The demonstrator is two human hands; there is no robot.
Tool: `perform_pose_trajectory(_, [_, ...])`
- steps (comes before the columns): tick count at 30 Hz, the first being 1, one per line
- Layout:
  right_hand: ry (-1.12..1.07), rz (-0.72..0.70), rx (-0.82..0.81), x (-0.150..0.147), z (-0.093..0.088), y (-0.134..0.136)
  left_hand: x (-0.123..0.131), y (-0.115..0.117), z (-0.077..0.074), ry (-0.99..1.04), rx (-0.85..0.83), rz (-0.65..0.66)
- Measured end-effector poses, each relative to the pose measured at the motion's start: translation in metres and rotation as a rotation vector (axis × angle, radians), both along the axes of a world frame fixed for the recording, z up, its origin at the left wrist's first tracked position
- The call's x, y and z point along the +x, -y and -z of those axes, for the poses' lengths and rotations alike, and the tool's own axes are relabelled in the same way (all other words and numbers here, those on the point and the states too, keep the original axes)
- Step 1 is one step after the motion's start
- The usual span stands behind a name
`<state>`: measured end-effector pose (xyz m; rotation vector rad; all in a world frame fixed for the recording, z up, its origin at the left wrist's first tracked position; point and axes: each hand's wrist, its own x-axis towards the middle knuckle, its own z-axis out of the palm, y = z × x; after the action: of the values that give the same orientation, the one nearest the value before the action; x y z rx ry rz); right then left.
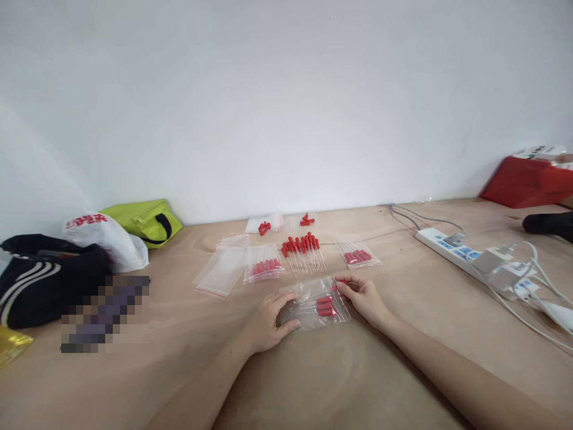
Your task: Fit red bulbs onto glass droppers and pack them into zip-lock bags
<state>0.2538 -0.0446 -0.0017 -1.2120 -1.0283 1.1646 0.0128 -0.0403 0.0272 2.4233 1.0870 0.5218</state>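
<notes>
A clear zip bag (308,322) lies flat in front of me, with several red-tipped sticks (324,306) inside. My left hand (274,319) rests at its left edge, thumb and fingers apart. At the bag's right edge, my right hand (362,297) pinches a red-tipped piece (341,280) between thumb and fingers. Behind the bag a fan of loose red-tipped sticks (304,254) is spread on the table. Filled bags lie on either side, one to the left (264,267) and one to the right (357,255).
Flat bags (222,270) lie left of centre, and small red pieces (264,227) sit on bags near the wall. A power strip (452,254) with cables is at right. Black (54,280), white (105,239) and green bags (143,221) stand at left, a red bag (523,182) at far right.
</notes>
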Motion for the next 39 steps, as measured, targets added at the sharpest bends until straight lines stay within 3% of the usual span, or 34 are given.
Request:
perform_pose_trajectory(4, [0.088,-0.029,-0.019,-0.001,0.0,0.0,0.0,-0.001,0.0,-0.004,0.002,0.009])
perform_pose_trajectory(7, [0.09,0.033,-0.027,-0.003,-0.002,0.0,0.0,-0.001,0.001,-0.001,0.007,0.01])
perform_pose_trajectory(15, [0.162,0.081,0.109,-0.003,0.005,-0.004,0.001,0.001,-0.002,0.0,-0.004,0.009])
perform_pose_trajectory(21, [0.379,-0.005,0.104,-0.003,0.008,-0.006,0.001,0.0,-0.001,0.003,0.005,0.016])
perform_pose_trajectory(27, [0.192,-0.304,0.079,0.002,0.004,-0.007,0.0,-0.001,0.0,-0.002,0.012,0.02])
perform_pose_trajectory(29, [0.223,-0.251,0.073,0.006,0.003,-0.011,0.001,-0.001,0.0,-0.003,0.011,0.029])
perform_pose_trajectory(34, [0.577,0.116,0.149,0.011,-0.004,-0.045,0.0,-0.003,0.003,-0.021,0.015,0.045])
perform_pose_trajectory(39, [0.81,0.218,0.089,-0.003,-0.008,-0.086,-0.002,-0.002,0.003,-0.025,0.004,0.05])
